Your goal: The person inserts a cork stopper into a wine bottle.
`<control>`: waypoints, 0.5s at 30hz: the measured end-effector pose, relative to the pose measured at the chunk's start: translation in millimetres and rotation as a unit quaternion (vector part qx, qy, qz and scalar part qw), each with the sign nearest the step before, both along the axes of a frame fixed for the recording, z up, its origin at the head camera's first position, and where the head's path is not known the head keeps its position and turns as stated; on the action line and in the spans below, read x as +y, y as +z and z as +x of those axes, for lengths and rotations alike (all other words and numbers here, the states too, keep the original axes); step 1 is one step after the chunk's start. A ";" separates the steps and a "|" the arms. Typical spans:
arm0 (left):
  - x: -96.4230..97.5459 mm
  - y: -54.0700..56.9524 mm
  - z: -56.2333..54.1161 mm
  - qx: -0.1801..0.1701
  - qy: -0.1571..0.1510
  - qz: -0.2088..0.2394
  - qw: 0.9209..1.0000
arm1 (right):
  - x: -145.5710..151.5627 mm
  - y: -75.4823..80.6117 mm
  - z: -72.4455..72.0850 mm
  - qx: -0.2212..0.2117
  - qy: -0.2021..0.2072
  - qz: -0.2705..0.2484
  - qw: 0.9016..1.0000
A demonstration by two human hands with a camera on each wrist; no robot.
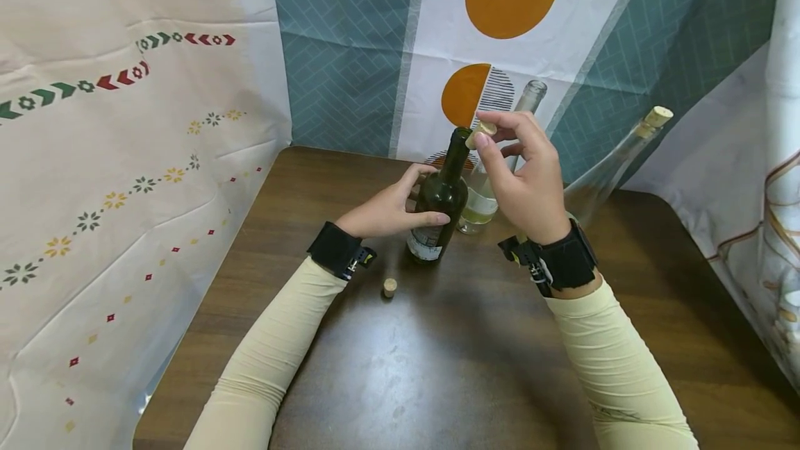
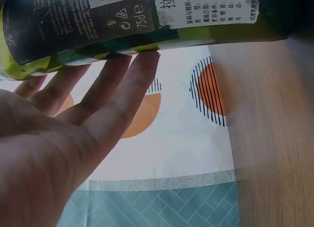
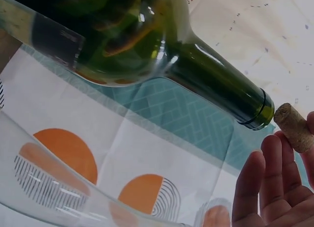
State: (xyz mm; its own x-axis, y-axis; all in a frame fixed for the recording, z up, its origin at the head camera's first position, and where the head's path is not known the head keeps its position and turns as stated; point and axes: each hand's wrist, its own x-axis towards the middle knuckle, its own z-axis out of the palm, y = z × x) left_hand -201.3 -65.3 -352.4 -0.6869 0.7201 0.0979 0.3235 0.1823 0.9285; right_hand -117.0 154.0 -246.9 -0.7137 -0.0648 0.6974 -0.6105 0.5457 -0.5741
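Observation:
A dark green wine bottle (image 1: 442, 194) stands on the table, tilted a little in the head view. My left hand (image 1: 390, 208) grips its body, thumb across the front and fingers round the far side. The left wrist view shows those fingertips against the glass below the printed label (image 2: 208, 8). Between thumb and fingertips, my right hand (image 1: 528, 176) pinches a cork (image 3: 294, 127). The cork's end is right at the bottle's mouth (image 3: 265, 111), outside the opening. A second cork (image 1: 390, 287) stands on the table in front of the bottle.
Just behind the green bottle, a clear glass bottle (image 1: 480, 205) with a pale label stands uncorked. Farther right is another clear bottle (image 1: 600, 171) with a cork in its neck, partly hidden by my right wrist. Patterned cloths (image 1: 344, 54) hang along the table's (image 1: 375, 380) back and sides.

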 end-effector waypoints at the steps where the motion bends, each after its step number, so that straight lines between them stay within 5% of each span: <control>1: 0.1 -0.2 0.1 0.003 -0.001 0.001 1.000 | -0.5 0.9 0.2 0.000 -0.001 -0.002 1.000; 15: 0.2 1.9 3.5 0.016 -0.009 0.012 1.000 | -4.6 4.4 -10.0 0.010 -0.009 0.002 1.000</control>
State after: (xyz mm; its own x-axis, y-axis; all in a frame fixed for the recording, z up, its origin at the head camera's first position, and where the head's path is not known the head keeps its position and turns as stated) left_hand -197.8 -65.1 -350.5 -0.6706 0.7290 0.1372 0.3559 0.1539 0.9218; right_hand -127.0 149.3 -242.5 -0.7008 -0.0554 0.7112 -0.6123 0.5584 -0.5598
